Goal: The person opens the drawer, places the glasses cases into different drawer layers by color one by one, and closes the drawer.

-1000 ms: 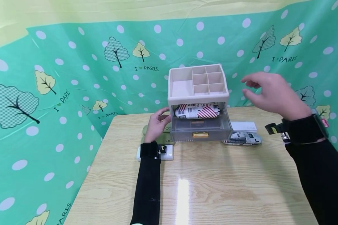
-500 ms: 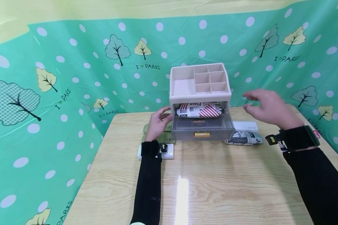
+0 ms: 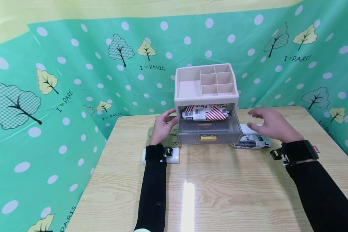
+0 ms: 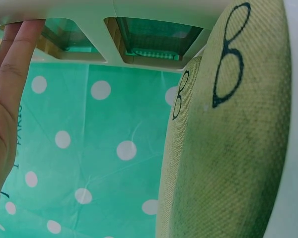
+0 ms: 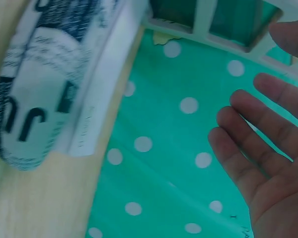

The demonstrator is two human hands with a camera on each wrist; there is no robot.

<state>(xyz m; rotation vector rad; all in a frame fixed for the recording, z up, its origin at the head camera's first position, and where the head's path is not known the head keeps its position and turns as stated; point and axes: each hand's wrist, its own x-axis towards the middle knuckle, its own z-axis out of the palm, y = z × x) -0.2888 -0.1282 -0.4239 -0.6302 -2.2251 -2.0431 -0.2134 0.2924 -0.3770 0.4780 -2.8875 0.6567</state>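
A white desktop organizer (image 3: 206,101) with a divided top stands at the back of the table. Its grey see-through drawer (image 3: 191,139), with a gold handle, is pulled out. A newspaper-print case (image 3: 198,113) with red stripes lies inside the opening. My left hand (image 3: 161,129) touches the organizer's left side; in the left wrist view its straight fingers (image 4: 21,54) rest against the white frame. To the right of the organizer, my right hand (image 3: 271,125) hovers with relaxed, spread fingers (image 5: 241,151), holding nothing and apart from the frame.
Two green cases (image 3: 166,141) with glasses drawings lie left of the organizer, a white box (image 3: 175,158) in front of them. At right lie another newspaper-print case (image 3: 250,142) and a white box (image 5: 92,119). A green polka-dot curtain (image 3: 84,80) hangs behind the table (image 3: 119,180).
My right hand has come down and slightly left, beside the organizer's right side. The left hand keeps its place on the organizer, and the drawer stays pulled out.
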